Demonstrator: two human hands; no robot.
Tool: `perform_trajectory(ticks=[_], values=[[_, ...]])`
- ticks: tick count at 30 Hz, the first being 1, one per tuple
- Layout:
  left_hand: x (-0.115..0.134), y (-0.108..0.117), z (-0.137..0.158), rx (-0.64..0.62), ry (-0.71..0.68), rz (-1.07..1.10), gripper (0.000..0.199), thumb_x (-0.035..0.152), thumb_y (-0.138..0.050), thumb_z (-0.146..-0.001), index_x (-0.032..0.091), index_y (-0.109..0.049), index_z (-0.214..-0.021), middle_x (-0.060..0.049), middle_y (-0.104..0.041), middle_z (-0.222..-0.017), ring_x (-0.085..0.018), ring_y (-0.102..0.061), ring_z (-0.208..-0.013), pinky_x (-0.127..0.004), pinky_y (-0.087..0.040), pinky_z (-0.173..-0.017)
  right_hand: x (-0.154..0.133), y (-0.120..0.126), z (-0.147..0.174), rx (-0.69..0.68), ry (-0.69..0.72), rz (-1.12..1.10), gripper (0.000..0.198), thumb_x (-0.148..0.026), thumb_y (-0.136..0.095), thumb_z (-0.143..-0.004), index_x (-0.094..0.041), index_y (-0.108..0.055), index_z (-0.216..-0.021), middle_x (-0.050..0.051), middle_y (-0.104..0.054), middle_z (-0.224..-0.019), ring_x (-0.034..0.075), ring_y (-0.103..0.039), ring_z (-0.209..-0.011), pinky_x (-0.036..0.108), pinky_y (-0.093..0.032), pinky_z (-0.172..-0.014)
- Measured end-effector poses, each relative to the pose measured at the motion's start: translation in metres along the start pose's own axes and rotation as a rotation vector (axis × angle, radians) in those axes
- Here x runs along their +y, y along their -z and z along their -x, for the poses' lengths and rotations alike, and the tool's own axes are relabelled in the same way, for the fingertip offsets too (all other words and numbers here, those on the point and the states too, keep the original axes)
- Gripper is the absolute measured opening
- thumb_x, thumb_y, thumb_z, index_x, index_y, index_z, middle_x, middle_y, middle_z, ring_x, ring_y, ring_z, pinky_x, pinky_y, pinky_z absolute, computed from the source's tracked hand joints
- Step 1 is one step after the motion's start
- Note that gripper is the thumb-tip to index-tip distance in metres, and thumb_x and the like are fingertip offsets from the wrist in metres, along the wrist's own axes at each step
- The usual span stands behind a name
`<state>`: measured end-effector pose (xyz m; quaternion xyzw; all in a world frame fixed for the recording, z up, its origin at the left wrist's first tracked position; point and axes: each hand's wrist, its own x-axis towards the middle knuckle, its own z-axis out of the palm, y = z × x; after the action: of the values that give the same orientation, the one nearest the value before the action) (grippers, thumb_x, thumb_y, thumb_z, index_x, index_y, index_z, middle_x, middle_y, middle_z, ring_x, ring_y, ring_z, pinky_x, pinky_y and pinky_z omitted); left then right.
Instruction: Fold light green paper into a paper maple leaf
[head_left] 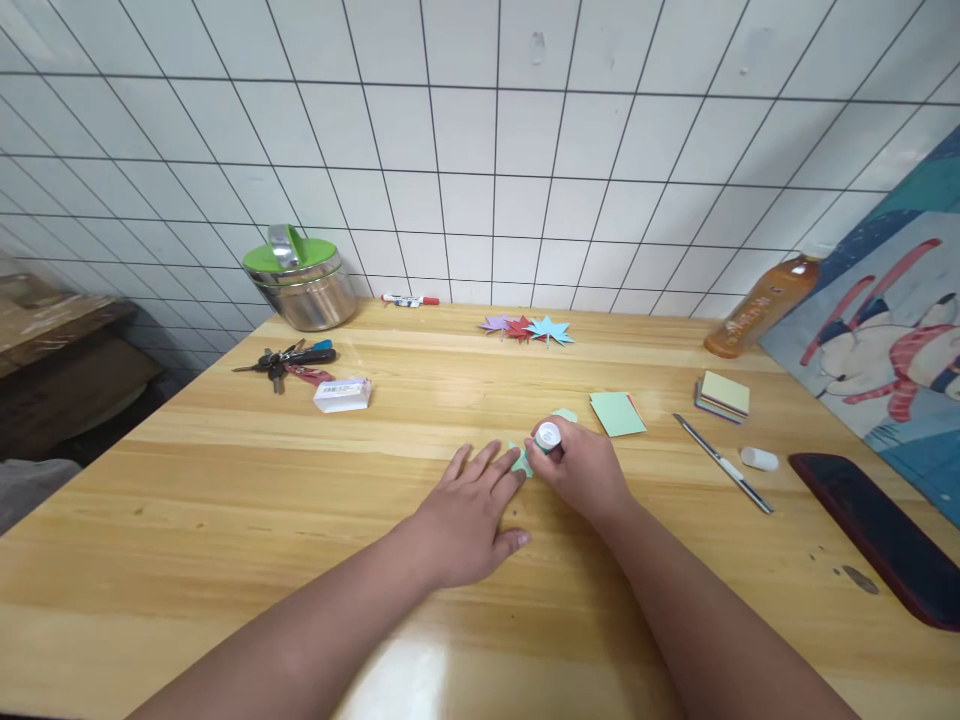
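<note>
My left hand point(472, 520) lies flat on the wooden table, fingers spread, its fingertips against a small piece of folded green paper point(520, 461). In my right hand point(581, 465) is a glue stick point(547, 436), held upright with its white end on top and its lower end over the green paper. Whether the glue touches the paper is hidden by my fingers. Another green paper piece point(565, 414) shows just behind my right hand. A stack of square green paper point(618, 413) lies to the right of it.
Purple, red and light blue paper stars point(550, 331) lie near the wall beyond a marker point(409, 300). At left are a steel pot point(315, 290), keys point(277, 362) and a small box point(343, 395). A cutter point(724, 464), white cap point(759, 459), notepad point(724, 394), bottle point(765, 305) and phone point(881, 530) are right.
</note>
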<state>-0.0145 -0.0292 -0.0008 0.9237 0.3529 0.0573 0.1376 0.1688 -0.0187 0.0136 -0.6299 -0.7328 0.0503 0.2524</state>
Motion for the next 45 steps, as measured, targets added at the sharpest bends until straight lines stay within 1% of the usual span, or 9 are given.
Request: perform_trajectory(ticks=[12,18,23,27,30,34,41,43,45], values=[[-0.002,0.003,0.000,-0.030,-0.020,0.016,0.060,0.052,-0.040,-0.082,0.023,-0.030,-0.134,-0.007,-0.022,-0.146,-0.028,-0.007,-0.135,-0.050,-0.004,-0.107,0.005,-0.004,-0.010,0.061,-0.011,-0.026,0.017,-0.036,-0.050,-0.079,-0.021,-0.057,-0.078,-0.001,-0.062,-0.062,0.015,-0.057,-0.058,0.023,-0.035,-0.055],[-0.002,0.002,0.000,-0.025,-0.018,-0.015,0.062,0.056,-0.036,-0.082,0.023,-0.029,-0.134,-0.007,-0.021,-0.147,-0.027,-0.007,-0.135,-0.051,-0.001,-0.107,0.005,0.010,-0.003,0.232,-0.044,-0.105,0.016,-0.034,-0.051,-0.077,-0.021,-0.059,-0.078,-0.001,-0.063,-0.067,0.012,-0.056,-0.056,0.021,-0.037,-0.055],[-0.001,0.004,0.001,-0.050,-0.012,-0.051,0.064,0.057,-0.034,-0.082,0.024,-0.023,-0.136,-0.005,-0.018,-0.148,-0.026,-0.005,-0.135,-0.049,-0.002,-0.107,0.001,0.015,0.004,0.099,0.069,-0.141,0.013,-0.031,-0.052,-0.076,-0.020,-0.057,-0.073,-0.003,-0.059,-0.058,0.010,-0.052,-0.052,0.020,-0.036,-0.054],[-0.002,0.003,0.000,-0.050,-0.007,-0.048,0.064,0.057,-0.035,-0.082,0.024,-0.023,-0.136,-0.005,-0.019,-0.147,-0.027,-0.005,-0.135,-0.050,-0.003,-0.107,-0.001,0.010,0.003,-0.018,0.073,-0.130,0.014,-0.032,-0.051,-0.077,-0.020,-0.056,-0.071,-0.003,-0.058,-0.059,0.011,-0.052,-0.053,0.021,-0.034,-0.053],[-0.002,0.003,0.000,-0.052,-0.011,-0.033,0.065,0.056,-0.036,-0.082,0.024,-0.022,-0.137,-0.005,-0.019,-0.147,-0.027,-0.004,-0.135,-0.049,-0.004,-0.107,0.000,0.007,0.002,-0.039,0.062,-0.130,0.013,-0.031,-0.051,-0.077,-0.020,-0.056,-0.072,-0.003,-0.057,-0.058,0.011,-0.051,-0.053,0.021,-0.034,-0.052],[-0.003,0.005,0.000,-0.059,-0.019,-0.017,0.067,0.055,-0.038,-0.082,0.025,-0.018,-0.138,-0.005,-0.016,-0.148,-0.027,-0.001,-0.135,-0.047,-0.006,-0.108,0.002,0.003,0.000,0.005,0.070,-0.111,0.012,-0.031,-0.052,-0.077,-0.020,-0.056,-0.072,-0.004,-0.057,-0.058,0.011,-0.051,-0.054,0.021,-0.034,-0.054],[-0.002,0.006,-0.001,-0.055,-0.021,-0.009,0.062,0.054,-0.039,-0.081,0.024,-0.027,-0.134,-0.005,-0.019,-0.147,-0.027,-0.003,-0.135,-0.047,-0.006,-0.108,0.004,-0.005,-0.006,0.092,0.085,-0.066,0.014,-0.033,-0.053,-0.078,-0.021,-0.058,-0.076,-0.002,-0.062,-0.063,0.013,-0.055,-0.058,0.023,-0.037,-0.056],[-0.002,0.005,0.000,-0.054,-0.014,-0.012,0.060,0.055,-0.039,-0.081,0.024,-0.030,-0.132,-0.005,-0.020,-0.147,-0.027,-0.004,-0.135,-0.048,-0.006,-0.108,0.004,-0.004,-0.006,0.149,0.070,-0.117,0.013,-0.033,-0.055,-0.077,-0.021,-0.060,-0.077,0.000,-0.064,-0.068,0.014,-0.057,-0.061,0.024,-0.039,-0.058],[-0.002,0.004,0.000,-0.052,-0.011,-0.016,0.060,0.055,-0.037,-0.082,0.024,-0.029,-0.133,-0.005,-0.019,-0.147,-0.027,-0.004,-0.135,-0.048,-0.006,-0.108,0.005,0.000,-0.005,0.241,-0.009,-0.261,0.014,-0.033,-0.057,-0.076,-0.020,-0.061,-0.081,0.001,-0.065,-0.073,0.014,-0.059,-0.062,0.025,-0.042,-0.059]])
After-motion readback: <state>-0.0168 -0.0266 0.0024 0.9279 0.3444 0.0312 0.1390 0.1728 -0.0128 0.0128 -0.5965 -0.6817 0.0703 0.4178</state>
